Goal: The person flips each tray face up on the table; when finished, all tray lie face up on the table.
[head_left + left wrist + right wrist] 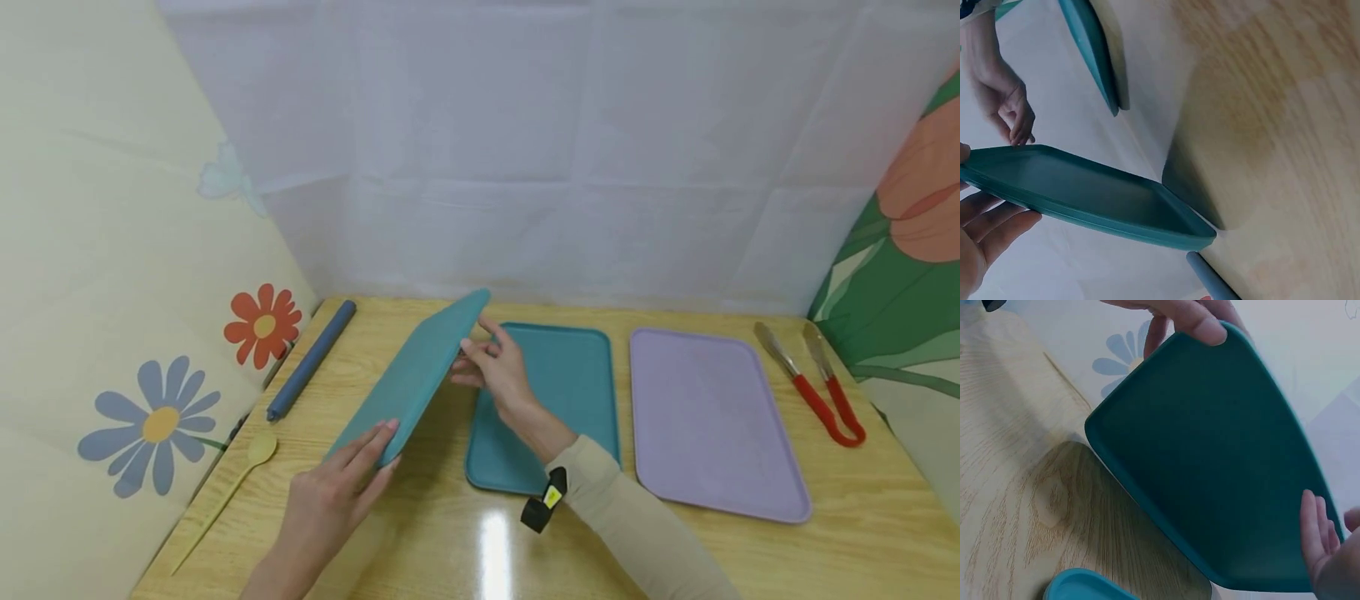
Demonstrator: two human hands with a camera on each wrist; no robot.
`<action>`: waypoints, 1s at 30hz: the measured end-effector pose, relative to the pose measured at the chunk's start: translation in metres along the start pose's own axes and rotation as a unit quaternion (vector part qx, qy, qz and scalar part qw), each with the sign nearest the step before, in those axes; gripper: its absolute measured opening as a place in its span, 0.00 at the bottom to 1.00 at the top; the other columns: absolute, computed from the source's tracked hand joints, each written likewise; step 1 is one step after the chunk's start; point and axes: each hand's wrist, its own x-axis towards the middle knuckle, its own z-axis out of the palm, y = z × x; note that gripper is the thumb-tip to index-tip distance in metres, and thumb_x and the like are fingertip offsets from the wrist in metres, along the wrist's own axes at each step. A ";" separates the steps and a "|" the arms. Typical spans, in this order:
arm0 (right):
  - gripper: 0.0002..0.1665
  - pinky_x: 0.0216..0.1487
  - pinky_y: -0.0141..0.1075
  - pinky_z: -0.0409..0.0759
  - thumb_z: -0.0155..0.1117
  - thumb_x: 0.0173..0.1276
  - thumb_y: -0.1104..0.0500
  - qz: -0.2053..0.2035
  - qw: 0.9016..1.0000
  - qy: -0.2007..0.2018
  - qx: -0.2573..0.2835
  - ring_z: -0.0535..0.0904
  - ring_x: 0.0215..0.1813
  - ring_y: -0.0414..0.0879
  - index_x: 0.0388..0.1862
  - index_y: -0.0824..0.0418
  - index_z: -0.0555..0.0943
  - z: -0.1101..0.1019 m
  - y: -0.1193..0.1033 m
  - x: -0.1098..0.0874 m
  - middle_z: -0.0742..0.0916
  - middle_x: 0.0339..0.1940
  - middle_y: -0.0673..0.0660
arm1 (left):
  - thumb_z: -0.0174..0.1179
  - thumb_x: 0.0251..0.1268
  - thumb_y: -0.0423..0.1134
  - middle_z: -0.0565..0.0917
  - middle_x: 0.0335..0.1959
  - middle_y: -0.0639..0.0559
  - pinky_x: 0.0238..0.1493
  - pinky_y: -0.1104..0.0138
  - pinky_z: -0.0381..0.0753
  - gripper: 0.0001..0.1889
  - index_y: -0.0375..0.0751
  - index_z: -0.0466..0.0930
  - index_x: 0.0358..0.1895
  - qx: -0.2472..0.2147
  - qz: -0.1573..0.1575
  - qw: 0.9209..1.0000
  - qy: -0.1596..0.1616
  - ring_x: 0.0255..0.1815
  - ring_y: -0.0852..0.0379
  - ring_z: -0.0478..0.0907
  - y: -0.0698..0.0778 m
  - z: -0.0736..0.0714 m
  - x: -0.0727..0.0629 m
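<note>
A teal tray (414,367) is held tilted over the table, its far right edge higher than its near left corner. My left hand (330,492) grips that near corner, thumb on one face and fingers on the other; the left wrist view shows the tray's rim (1116,231) in profile. Beside the raised right edge is my right hand (502,371), its loosely bent fingers right at the rim. In the right wrist view its fingers (1315,525) overlap the tray's dark face. A second teal tray (551,400) lies flat beneath my right forearm, partly covered by it.
A lilac tray (708,417) lies to the right, with red-handled tongs (825,404) beyond it. Along the left edge are a rolled dark-blue item (311,362) and a yellow spoon (258,450). A white cloth (570,167) hangs behind the wooden table (570,550).
</note>
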 end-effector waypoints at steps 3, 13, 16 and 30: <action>0.28 0.41 0.43 0.85 0.52 0.75 0.62 0.000 1.000 0.007 -0.014 0.84 0.34 0.44 0.72 0.62 0.63 -0.001 0.003 0.000 0.82 0.45 0.68 | 0.45 0.74 0.56 0.87 0.36 0.41 0.11 0.69 0.75 0.26 0.40 0.82 0.54 -0.005 -0.002 0.999 0.038 0.21 0.49 0.84 -0.001 -0.003 0.004; 0.25 0.53 0.43 0.80 0.47 0.75 0.66 0.036 0.997 0.022 -0.057 0.80 0.54 0.59 0.69 0.70 0.64 -0.006 0.020 0.003 0.80 0.54 0.71 | 0.52 0.72 0.54 0.88 0.36 0.44 0.25 0.76 0.80 0.24 0.36 0.85 0.50 -0.051 -0.064 0.990 0.118 0.34 0.59 0.85 -0.008 -0.013 0.010; 0.25 0.55 0.43 0.79 0.47 0.75 0.65 0.047 0.997 0.017 -0.067 0.78 0.57 0.60 0.69 0.70 0.64 -0.007 0.022 0.004 0.78 0.57 0.72 | 0.54 0.71 0.50 0.87 0.38 0.41 0.28 0.79 0.79 0.21 0.35 0.84 0.51 -0.078 -0.097 0.985 0.120 0.42 0.72 0.79 -0.008 -0.018 0.011; 0.27 0.52 0.44 0.80 0.51 0.74 0.62 0.113 0.985 0.003 -0.132 0.80 0.54 0.59 0.68 0.71 0.63 -0.010 0.036 0.002 0.79 0.56 0.70 | 0.66 0.52 0.19 0.84 0.42 0.32 0.32 0.88 0.73 0.25 0.36 0.81 0.56 -0.113 -0.222 0.959 0.136 0.45 0.86 0.73 -0.012 -0.027 0.011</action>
